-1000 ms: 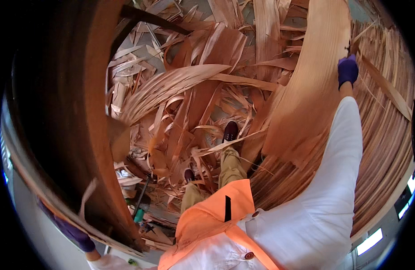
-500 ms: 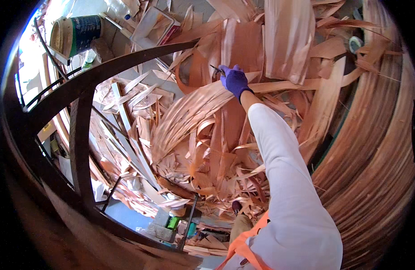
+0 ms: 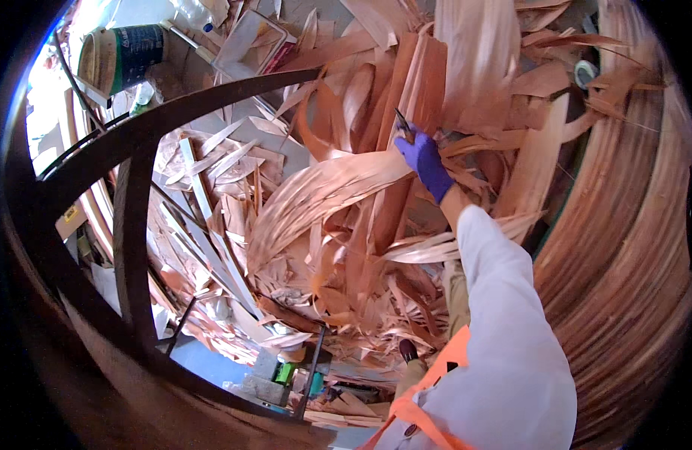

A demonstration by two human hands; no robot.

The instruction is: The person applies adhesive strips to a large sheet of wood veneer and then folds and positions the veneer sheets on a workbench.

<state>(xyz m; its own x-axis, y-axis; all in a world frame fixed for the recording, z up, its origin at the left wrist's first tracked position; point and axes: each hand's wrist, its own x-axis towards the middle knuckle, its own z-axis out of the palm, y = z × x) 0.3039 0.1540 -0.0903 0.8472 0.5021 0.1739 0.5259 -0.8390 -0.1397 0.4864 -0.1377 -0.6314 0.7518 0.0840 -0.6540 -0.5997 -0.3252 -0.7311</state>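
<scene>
My right hand [image 3: 427,157], in a purple glove, is closed on a small dark pointed tool [image 3: 402,120]. Its slim tip sticks up past my fingers; whether it is a knife or snips I cannot tell. Just beside the hand a long reddish-brown veneer sheet [image 3: 415,82] lies folded or curled lengthwise. A broad, pale rippled veneer strip [image 3: 323,184] arches leftward from near my fingers. Wider pale sheets [image 3: 477,67] spread above and to the right. My left hand is not in view.
A dark metal frame [image 3: 128,232] with curved bars fills the left side. Stacked veneer [image 3: 623,247] rises along the right. Offcuts [image 3: 391,300] litter the floor around my shoe [image 3: 408,350]. A bucket [image 3: 121,60] and a clear plastic tray [image 3: 248,45] are at the upper left.
My right hand has moved right and a little nearer, with the tool now pointing up. The reddish-brown sheet, which lay flatter, is now narrowed and folded lengthwise.
</scene>
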